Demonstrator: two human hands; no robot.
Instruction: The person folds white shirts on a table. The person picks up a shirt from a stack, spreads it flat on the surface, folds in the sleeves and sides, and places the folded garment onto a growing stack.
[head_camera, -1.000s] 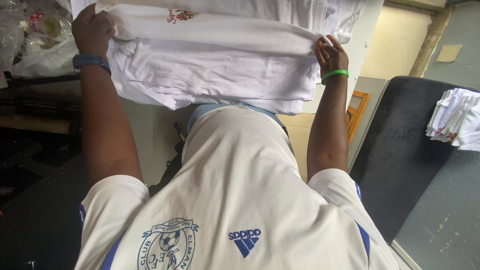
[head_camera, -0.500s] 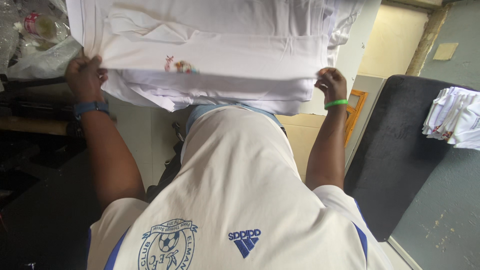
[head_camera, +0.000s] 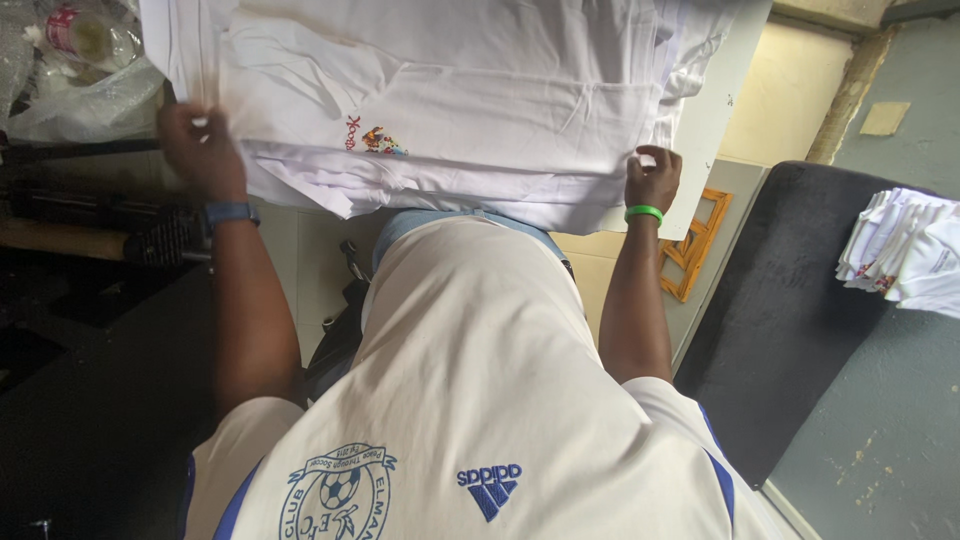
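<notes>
Two hands pinch one white shirt (head_camera: 440, 130): left hand (head_camera: 200, 145) grasping its left edge, right hand (head_camera: 654, 178) its right corner.

Soft daylight fills the scene, brightest on the stack of white folded cotton shirts (head_camera: 450, 110), where the cloth near the far edge of the white table (head_camera: 715, 120) is almost washed out and fold lines fade into glare. The cream wall (head_camera: 790, 95) at upper right glows warmly. The left side falls into deep shadow; the dark floor (head_camera: 70, 400) there shows hardly any detail. The left hand (head_camera: 200, 145) is slightly smeared by motion, while the right hand (head_camera: 652, 178) looks sharper. The crumpled clear plastic bag (head_camera: 80, 90) gives small specular glints. Straight lines bend a little towards the corners.
</notes>
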